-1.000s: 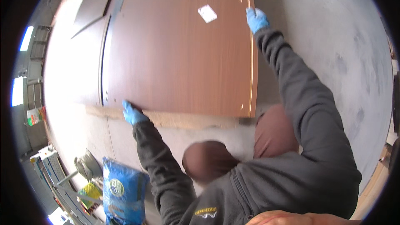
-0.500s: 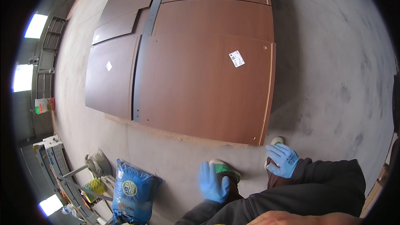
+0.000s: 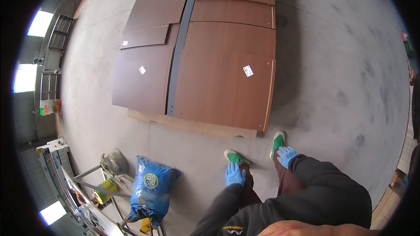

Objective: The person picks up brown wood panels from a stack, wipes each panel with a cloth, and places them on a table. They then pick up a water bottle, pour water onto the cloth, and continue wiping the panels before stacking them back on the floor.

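Note:
I stand over a grey concrete floor with both hands in blue gloves hanging by my legs. My left hand [image 3: 235, 175] is near my left knee, above a green shoe [image 3: 236, 157], and holds nothing. My right hand [image 3: 286, 156] hangs by my right leg next to the other green shoe [image 3: 278, 140], also with nothing in it. The fingers of both hands look loosely curled. Just ahead of my feet lies a large brown wood panel [image 3: 218, 87] flat on the floor, with a small white label [image 3: 248, 71] on it.
Several more brown panels [image 3: 144, 74] lie side by side farther out, with a grey strip [image 3: 179, 48] between them. A thin light board [image 3: 192, 126] sticks out under the near panel. A blue sack [image 3: 151, 188] and a metal rack [image 3: 78, 183] stand at the lower left.
One second ago both hands gripped the near panel's edges while I bent low. The panel now lies flat on the floor; I have straightened up and my hands hang free.

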A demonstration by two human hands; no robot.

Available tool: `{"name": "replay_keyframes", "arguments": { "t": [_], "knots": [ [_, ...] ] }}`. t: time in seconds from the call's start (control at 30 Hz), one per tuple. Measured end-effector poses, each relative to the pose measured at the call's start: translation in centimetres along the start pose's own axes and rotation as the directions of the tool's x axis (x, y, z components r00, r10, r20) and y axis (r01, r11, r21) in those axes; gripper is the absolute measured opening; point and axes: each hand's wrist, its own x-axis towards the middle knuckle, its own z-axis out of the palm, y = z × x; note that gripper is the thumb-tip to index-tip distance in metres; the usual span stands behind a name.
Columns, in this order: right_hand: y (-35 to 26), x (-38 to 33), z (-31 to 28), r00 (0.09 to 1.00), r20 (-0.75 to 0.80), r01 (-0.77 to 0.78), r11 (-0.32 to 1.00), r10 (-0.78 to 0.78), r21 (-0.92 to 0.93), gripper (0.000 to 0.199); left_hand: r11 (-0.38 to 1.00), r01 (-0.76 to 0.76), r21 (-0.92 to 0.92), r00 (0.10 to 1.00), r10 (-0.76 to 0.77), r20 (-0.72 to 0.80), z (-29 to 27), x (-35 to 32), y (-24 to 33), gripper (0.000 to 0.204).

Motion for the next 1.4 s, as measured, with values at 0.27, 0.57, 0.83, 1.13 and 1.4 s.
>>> {"name": "replay_keyframes", "arguments": {
  "t": [0.27,0.57,0.83,1.13,1.4],
  "knots": [
    [-8.1,-10.6,-4.5,0.968,-0.035,-0.238,0.950,0.250,0.200,0.033,0.962,0.025,-0.272,0.965,-0.094,-0.243,-7.6,-9.8,-1.8,0.057],
    [-14.9,-13.3,-5.3,0.975,0.215,-0.085,0.990,0.059,0.113,0.036,0.922,0.314,-0.226,0.949,-0.305,0.078,-15.4,-23.7,-7.5,0.058],
    [-13.8,-13.0,-10.0,0.979,0.077,-0.204,0.923,0.189,0.326,0.041,0.649,0.555,-0.520,0.802,-0.584,0.127,-8.9,-32.3,-4.4,0.046],
    [2.2,-19.7,-13.2,0.928,0.369,0.110,0.982,-0.045,-0.156,0.038,0.516,0.385,-0.765,0.832,-0.552,0.047,1.1,-34.1,9.4,0.043],
    [10.9,-15.7,-10.9,0.877,0.459,0.332,0.871,-0.143,-0.363,0.032,0.164,0.305,-0.938,0.603,-0.796,0.056,7.0,-41.1,13.8,0.045]
  ]
}}
